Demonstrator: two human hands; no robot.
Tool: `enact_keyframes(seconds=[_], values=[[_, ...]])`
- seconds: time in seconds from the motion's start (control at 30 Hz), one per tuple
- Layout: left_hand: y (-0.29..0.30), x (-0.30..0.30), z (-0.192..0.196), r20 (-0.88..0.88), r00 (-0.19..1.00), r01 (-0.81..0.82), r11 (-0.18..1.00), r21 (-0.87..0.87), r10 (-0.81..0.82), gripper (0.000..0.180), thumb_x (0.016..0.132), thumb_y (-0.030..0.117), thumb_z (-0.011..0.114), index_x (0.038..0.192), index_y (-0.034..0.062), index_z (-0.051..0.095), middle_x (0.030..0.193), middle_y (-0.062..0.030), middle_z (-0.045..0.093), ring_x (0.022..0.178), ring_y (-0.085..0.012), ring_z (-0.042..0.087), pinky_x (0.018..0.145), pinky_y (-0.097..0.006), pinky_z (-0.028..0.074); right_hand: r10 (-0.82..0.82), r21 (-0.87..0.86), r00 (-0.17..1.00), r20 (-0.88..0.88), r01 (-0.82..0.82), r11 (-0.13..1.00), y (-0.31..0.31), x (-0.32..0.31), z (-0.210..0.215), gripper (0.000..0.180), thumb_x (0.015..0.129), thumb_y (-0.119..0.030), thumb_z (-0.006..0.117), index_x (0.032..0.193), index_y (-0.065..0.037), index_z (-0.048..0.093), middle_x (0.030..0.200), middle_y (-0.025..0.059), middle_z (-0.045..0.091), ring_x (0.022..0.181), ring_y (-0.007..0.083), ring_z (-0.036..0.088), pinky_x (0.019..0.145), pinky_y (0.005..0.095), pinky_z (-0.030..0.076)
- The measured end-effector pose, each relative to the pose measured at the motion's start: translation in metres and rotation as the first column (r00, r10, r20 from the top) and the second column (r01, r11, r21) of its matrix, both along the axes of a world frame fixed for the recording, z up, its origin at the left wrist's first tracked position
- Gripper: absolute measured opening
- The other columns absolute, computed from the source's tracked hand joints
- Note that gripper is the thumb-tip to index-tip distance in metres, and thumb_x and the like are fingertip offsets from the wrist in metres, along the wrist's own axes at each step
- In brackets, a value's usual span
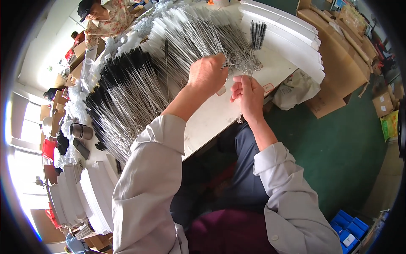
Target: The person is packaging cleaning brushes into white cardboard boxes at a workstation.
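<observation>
My right hand (249, 95) is closed around the wire stems of a few small black-bristled brushes (258, 36), which stand bristles up above it. My left hand (207, 72) is closed beside it, by the looped wire ends of the white-bristled brushes (194, 36); what its fingers hold is hidden. These white brushes lie in a big heap across the table (203, 122). To the left spreads a heap of black-bristled brushes (131, 84), their wire loops toward me.
Stacked white card strips (283, 34) lie at the table's right end, above a whitish plastic bag (296, 89). Cardboard boxes (334, 59) stand beyond. At left are a metal flask (81, 131) and white sheet stacks (95, 194). Another person (110, 19) sits across the table.
</observation>
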State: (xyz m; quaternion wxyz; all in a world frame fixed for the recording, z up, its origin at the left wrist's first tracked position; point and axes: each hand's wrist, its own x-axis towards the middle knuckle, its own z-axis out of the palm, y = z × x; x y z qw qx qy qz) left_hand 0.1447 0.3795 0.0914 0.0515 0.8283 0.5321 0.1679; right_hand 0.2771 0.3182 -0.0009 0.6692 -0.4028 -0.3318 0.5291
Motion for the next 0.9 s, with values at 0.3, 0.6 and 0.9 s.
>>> enact_keyframes(seconds=[0.3, 0.6, 0.9], values=[[0.008, -0.004, -0.005, 0.102, 0.984, 0.129, 0.977, 0.167, -0.147, 0.015, 0.089, 0.019, 0.063, 0.085, 0.0048, 0.068, 0.087, -0.0146, 0.072, 0.081, -0.0366, 0.07, 0.074, -0.047, 0.057, 0.008, 0.01, 1.0, -0.02, -0.008, 1.0, 0.0, -0.001, -0.002, 0.036, 0.111, -0.029, 0.051, 0.106, 0.004, 0.066, 0.077, 0.0081, 0.065, 0.06, 0.0141, 0.059, 0.055, 0.0334, 0.056], [0.002, -0.027, 0.033, 0.542, 0.83, 0.043, 0.984, 0.176, -0.133, 0.006, 0.083, 0.008, 0.072, 0.085, 0.0023, 0.074, 0.084, -0.0102, 0.071, 0.077, -0.0198, 0.071, 0.072, -0.033, 0.058, 0.063, -0.046, 0.996, -0.062, -0.066, 0.997, 0.005, 0.007, 0.001, 0.035, 0.111, -0.027, 0.048, 0.11, 0.004, 0.064, 0.082, 0.0108, 0.068, 0.065, 0.0166, 0.064, 0.057, 0.034, 0.057], [0.004, -0.037, 0.055, 0.722, 0.692, 0.019, 1.0, -0.003, -0.011, 0.016, 0.086, 0.011, 0.069, 0.089, -0.0043, 0.072, 0.1, -0.013, 0.077, 0.089, -0.0112, 0.071, 0.078, -0.029, 0.056, 0.232, 0.079, 0.972, -0.047, -0.228, 0.97, 0.073, 0.005, 0.078, 0.038, 0.111, -0.025, 0.046, 0.112, 0.01, 0.062, 0.115, 0.0239, 0.068, 0.103, 0.0338, 0.071, 0.093, 0.0443, 0.06]])
